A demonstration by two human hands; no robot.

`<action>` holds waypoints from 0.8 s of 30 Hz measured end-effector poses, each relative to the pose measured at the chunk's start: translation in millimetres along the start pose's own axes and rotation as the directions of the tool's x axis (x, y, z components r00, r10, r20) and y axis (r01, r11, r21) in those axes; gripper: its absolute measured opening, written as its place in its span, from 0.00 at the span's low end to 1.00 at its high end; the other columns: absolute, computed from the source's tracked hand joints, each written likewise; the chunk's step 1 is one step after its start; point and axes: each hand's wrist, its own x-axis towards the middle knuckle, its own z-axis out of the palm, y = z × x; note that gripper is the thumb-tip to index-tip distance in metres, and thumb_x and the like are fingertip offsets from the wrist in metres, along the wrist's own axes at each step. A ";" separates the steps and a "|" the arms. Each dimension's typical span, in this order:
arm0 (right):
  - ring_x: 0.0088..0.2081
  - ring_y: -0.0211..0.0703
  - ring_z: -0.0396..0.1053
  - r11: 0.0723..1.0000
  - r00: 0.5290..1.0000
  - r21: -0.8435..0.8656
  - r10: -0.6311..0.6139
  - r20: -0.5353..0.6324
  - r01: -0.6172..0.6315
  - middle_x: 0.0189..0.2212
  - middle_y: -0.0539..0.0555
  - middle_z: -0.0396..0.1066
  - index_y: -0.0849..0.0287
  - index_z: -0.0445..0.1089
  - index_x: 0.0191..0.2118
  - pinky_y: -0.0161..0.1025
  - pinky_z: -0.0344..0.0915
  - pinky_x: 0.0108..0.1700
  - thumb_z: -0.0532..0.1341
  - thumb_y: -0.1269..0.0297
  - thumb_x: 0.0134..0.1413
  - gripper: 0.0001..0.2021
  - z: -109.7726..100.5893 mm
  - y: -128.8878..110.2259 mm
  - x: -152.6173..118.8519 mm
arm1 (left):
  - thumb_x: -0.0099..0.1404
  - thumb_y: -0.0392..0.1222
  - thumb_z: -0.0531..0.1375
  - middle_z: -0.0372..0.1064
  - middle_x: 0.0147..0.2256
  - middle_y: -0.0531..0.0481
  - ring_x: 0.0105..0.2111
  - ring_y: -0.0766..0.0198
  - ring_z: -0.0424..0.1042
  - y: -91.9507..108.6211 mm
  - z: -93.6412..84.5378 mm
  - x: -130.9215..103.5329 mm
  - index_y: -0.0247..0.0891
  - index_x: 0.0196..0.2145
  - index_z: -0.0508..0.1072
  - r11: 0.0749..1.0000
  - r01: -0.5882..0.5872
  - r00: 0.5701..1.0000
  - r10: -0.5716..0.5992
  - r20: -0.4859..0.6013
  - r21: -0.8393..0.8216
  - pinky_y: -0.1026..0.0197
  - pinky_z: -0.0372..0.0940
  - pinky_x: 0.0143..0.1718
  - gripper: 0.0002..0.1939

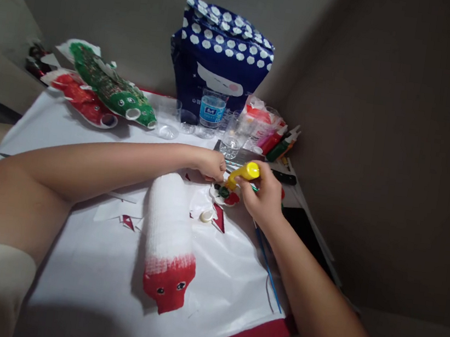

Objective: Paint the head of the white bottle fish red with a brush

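Note:
My right hand grips a yellow paint bottle, tipped with its narrow end down over a white paint palette. Red and dark green paint lie in the palette's wells. At the palette's far left side is my left hand, its fingers curled close to the bottle's tip; what they hold, if anything, is hidden. Below my left forearm lies a white gauze-wrapped fish figure, its near end painted red with two black-and-white eyes. A small round whitish cap sits just below the palette.
Green and red fish figures lie at the back left. Clear plastic cups stand before a blue bag. More paint bottles, a black-handled knife and a blue stick are on the right. Paper scraps are scattered.

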 end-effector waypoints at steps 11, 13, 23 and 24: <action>0.37 0.50 0.74 1.000 1.000 0.003 0.000 0.022 0.000 0.38 0.55 0.75 0.54 0.66 0.45 0.44 0.70 0.38 0.64 0.64 0.56 0.11 -0.8 0.0 -0.7 | 0.73 0.48 0.63 0.73 0.52 0.44 0.48 0.54 0.76 1.6 -0.3 -0.7 0.35 0.53 0.74 1.000 -0.006 1.000 0.006 0.006 -0.009 0.48 0.75 0.48 0.17; 0.35 0.49 0.73 1.000 0.999 0.005 0.000 0.037 0.000 0.36 0.53 0.75 0.53 0.67 0.44 0.43 0.70 0.37 0.64 0.64 0.55 0.11 -0.2 0.4 -0.7 | 0.73 0.48 0.63 0.74 0.51 0.44 0.47 0.55 0.76 1.7 -0.2 -0.8 0.35 0.53 0.74 1.000 -0.012 1.000 0.012 0.002 -0.016 0.48 0.75 0.48 0.17; 0.37 0.50 0.74 1.000 1.000 0.006 0.010 0.005 -0.010 0.40 0.56 0.75 0.55 0.66 0.47 0.44 0.71 0.39 0.62 0.62 0.59 0.12 0.6 -0.3 -1.3 | 0.73 0.47 0.63 0.74 0.49 0.45 0.44 0.57 0.77 1.4 0.0 -0.5 0.35 0.52 0.74 1.000 -0.008 1.000 0.008 -0.014 -0.011 0.51 0.75 0.45 0.15; 0.36 0.49 0.74 1.000 1.000 0.005 0.005 0.013 -0.005 0.38 0.56 0.75 0.54 0.66 0.47 0.44 0.71 0.38 0.62 0.62 0.58 0.11 0.7 -0.8 -1.3 | 0.73 0.47 0.63 0.74 0.49 0.45 0.45 0.57 0.77 1.5 -0.1 -0.7 0.35 0.52 0.74 1.000 -0.008 1.000 0.008 -0.013 -0.009 0.51 0.75 0.45 0.16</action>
